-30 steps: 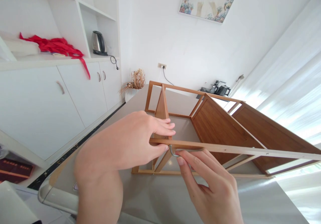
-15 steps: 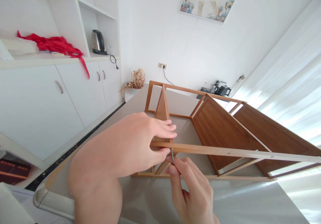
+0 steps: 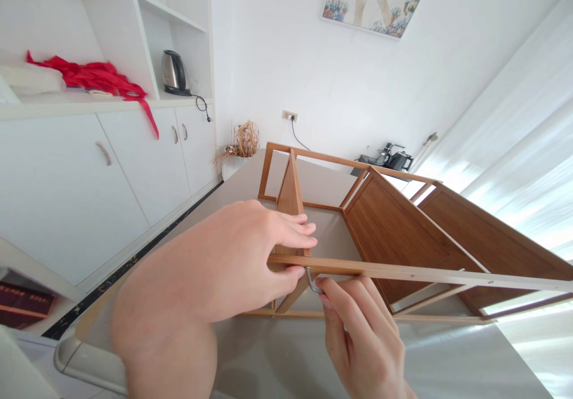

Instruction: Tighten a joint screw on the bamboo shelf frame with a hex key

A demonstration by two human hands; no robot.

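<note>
A bamboo shelf rack (image 3: 403, 226) lies on its side on a grey table (image 3: 286, 351). My left hand (image 3: 233, 262) grips the near end of its light wooden rail (image 3: 425, 272), fingers over the top and thumb underneath. My right hand (image 3: 358, 333) pinches a small metal hex key (image 3: 310, 281) whose short end points up into the underside of the rail, just right of my left thumb.
White cabinets (image 3: 89, 172) run along the left wall, with red cloth (image 3: 94, 77) and a steel kettle (image 3: 172, 74) on the counter. A dried plant (image 3: 242, 142) stands in the corner. A coffee machine (image 3: 391, 159) sits behind the rack. A curtained window is at right.
My right hand swung the hex key: its handle pointed right, then down toward me, and now points right again. My left hand kept its grip on the rail.
</note>
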